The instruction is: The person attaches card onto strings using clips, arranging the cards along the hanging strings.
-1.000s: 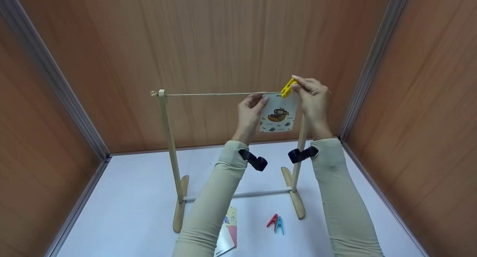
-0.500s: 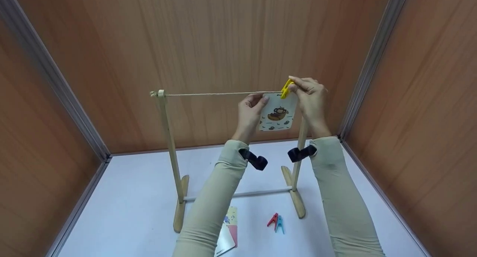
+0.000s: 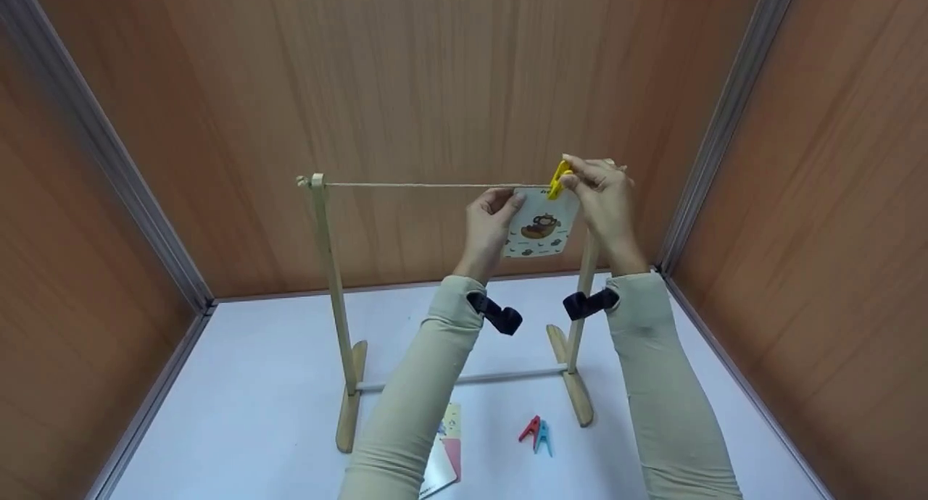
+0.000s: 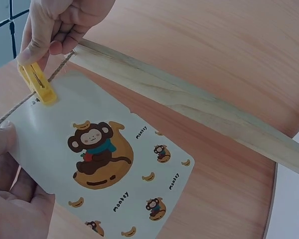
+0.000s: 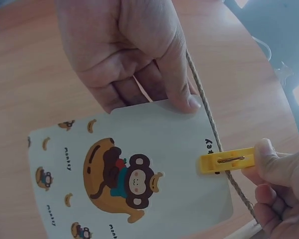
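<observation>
A monkey picture card (image 3: 540,225) (image 4: 104,159) (image 5: 134,174) hangs against the twine (image 3: 428,185) (image 5: 212,119) strung across a wooden stand (image 3: 330,297). My left hand (image 3: 493,214) (image 5: 124,50) pinches the card's top left corner, thumb on its face. A yellow clothespin (image 3: 557,178) (image 4: 37,83) (image 5: 226,160) sits over the twine and the card's top right edge; my right hand (image 3: 602,192) (image 4: 60,22) pinches its tail end.
On the white table (image 3: 254,384) lie a red clothespin (image 3: 530,428) and a blue clothespin (image 3: 544,438) side by side, plus a small pile of cards (image 3: 444,453) partly under my left sleeve. Wooden walls enclose the back and both sides.
The yellow clothespin has tipped more upright and come down onto the card's top edge at the twine. Both hands stay nearly where they were.
</observation>
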### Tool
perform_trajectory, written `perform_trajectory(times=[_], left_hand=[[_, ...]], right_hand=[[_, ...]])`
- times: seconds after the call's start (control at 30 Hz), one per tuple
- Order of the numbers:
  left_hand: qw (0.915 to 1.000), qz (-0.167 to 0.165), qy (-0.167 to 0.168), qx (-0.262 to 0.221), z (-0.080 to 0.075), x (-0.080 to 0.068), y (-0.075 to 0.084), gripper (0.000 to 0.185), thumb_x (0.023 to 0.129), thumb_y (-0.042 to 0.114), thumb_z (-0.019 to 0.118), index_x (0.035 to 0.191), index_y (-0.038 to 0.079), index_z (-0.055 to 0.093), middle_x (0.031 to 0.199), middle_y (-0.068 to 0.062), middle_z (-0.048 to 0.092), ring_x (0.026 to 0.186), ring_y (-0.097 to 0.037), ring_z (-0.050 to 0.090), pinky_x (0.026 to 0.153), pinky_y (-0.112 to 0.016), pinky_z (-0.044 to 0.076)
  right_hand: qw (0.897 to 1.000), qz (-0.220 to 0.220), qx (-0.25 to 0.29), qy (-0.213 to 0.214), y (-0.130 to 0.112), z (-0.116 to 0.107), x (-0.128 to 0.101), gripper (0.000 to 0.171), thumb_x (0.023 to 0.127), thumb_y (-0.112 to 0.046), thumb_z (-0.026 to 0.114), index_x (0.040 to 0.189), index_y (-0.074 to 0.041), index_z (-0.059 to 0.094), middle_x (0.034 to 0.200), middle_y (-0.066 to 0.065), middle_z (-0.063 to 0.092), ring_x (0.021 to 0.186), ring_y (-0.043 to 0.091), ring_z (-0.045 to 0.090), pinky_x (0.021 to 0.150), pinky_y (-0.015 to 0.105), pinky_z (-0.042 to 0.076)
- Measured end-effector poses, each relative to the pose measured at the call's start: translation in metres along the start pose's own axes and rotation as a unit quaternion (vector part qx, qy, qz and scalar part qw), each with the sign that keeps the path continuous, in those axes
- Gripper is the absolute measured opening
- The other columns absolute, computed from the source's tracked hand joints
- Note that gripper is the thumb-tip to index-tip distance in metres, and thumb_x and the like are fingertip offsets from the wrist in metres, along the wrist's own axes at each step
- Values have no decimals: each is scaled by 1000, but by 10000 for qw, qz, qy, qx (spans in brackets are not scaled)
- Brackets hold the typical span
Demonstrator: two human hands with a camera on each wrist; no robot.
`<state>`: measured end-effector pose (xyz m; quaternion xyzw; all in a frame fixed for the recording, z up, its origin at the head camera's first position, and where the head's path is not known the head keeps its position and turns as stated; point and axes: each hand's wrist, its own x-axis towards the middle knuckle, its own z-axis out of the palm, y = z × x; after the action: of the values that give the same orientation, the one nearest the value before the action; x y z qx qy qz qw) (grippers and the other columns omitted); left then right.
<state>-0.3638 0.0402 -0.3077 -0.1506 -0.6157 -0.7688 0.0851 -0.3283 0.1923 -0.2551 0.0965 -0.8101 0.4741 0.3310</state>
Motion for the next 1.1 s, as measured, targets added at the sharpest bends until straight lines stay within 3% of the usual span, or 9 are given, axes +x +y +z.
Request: perform_trajectory(times=[0.1, 0.23, 0.37, 0.73, 0.9, 1.1], left_hand=[[10000, -95, -5, 22, -1, 0, -1, 24, 95, 16, 61, 114, 3, 64, 109, -12, 68, 97, -18, 66, 82, -29, 53], [9999, -144, -46, -18, -3, 0, -2, 22, 94, 17, 61, 113, 4, 64, 106, -9, 68, 96, -17, 65, 82, -28, 52], [9999, -95, -75, -60, -4, -1, 1, 21, 94, 17, 62, 111, 5, 65, 103, -7, 67, 94, -16, 65, 81, -27, 51], [9999, -82, -114, 69, -7, 2, 5, 27, 97, 16, 57, 121, 4, 62, 114, -10, 66, 102, -18, 64, 88, -29, 52], [9997, -93, -178, -127, -10, 2, 5, 26, 99, 14, 52, 122, 4, 61, 117, -11, 64, 106, -19, 63, 94, -33, 51], [9991, -91, -301, -287, -19, -1, 1, 28, 101, 15, 48, 125, 5, 60, 120, -12, 65, 106, -21, 64, 99, -38, 48]], right_hand=[[9994, 3, -284, -177, 0, -1, 0, 36, 89, -13, 64, 124, -4, 63, 116, 17, 66, 100, 24, 60, 79, 14, 46], [9965, 109, -657, -509, -3, -5, 0, 38, 91, -15, 61, 129, -6, 59, 122, 17, 63, 104, 27, 60, 85, 28, 50], [9948, 211, -708, -698, -5, -7, 2, 40, 94, -16, 59, 132, -7, 56, 124, 17, 62, 106, 28, 59, 89, 36, 51], [9964, 193, -466, -675, -1, -5, 1, 43, 95, -18, 57, 136, -6, 52, 124, 19, 60, 112, 29, 58, 96, 38, 50], [9978, 131, -209, -614, 4, -3, -1, 40, 96, -16, 58, 133, -2, 55, 127, 20, 59, 117, 31, 57, 100, 39, 47], [9990, 144, 216, -366, 12, -3, -7, 36, 96, -16, 58, 131, -6, 58, 127, 15, 61, 109, 25, 59, 95, 33, 49]])
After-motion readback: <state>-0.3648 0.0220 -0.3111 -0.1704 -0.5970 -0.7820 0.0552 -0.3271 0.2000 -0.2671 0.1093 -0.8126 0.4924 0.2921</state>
